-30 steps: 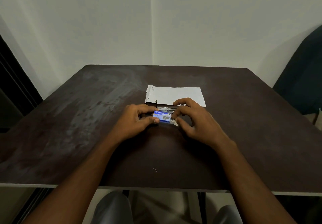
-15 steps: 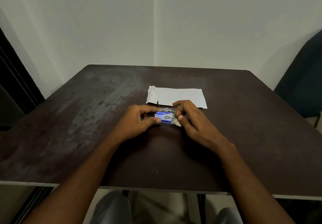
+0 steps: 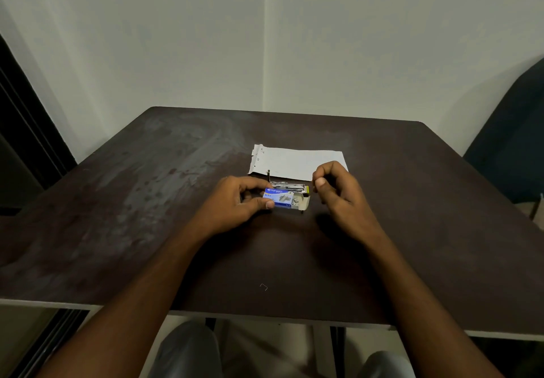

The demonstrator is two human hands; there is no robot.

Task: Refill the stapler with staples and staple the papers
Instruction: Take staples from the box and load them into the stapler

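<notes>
Head view: my left hand (image 3: 235, 201) pinches the small blue cardboard staple box (image 3: 279, 198), end flap open, just in front of the opened metal stapler (image 3: 287, 185) and white paper stack (image 3: 297, 164). My right hand (image 3: 335, 189) hovers beside the flap, fingertips pinched; can't tell if it holds a strip. Risk: tilted box spills staples onto the dark brown table (image 3: 412, 201); a brittle strip may snap.

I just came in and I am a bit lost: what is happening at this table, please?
A person sits at a dark table and is getting staples out to refill a stapler. The left hand holds a small blue staple box, whose right end is open. The right hand is lifted just beside that end, fingers pinched; whether it holds staples I cannot tell. The stapler lies behind the box, and the papers wait behind it.
</notes>
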